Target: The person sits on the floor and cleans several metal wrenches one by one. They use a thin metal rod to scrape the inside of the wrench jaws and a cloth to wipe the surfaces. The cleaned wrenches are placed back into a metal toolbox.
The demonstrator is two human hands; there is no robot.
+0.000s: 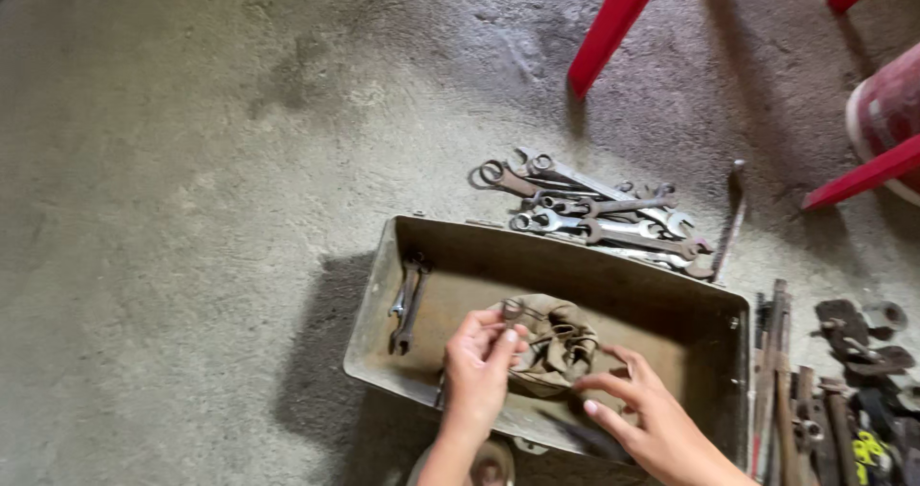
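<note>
Left hand [476, 363], right hand [640, 417] on half-hidden cloth pouch [554, 344]

Lots of bare floor [192, 208] is seen to the left, where a hand could pass. Inside the metal box [671, 299], room is taken up by a bundle [554, 344] in the middle and two wrenches [406, 304] by the left wall. Behind the box, the way is blocked by a pile of wrenches [594, 213]. The right side is crowded with rusty tools [834, 381]. Red chair legs [613, 26] stand farther back.
</note>
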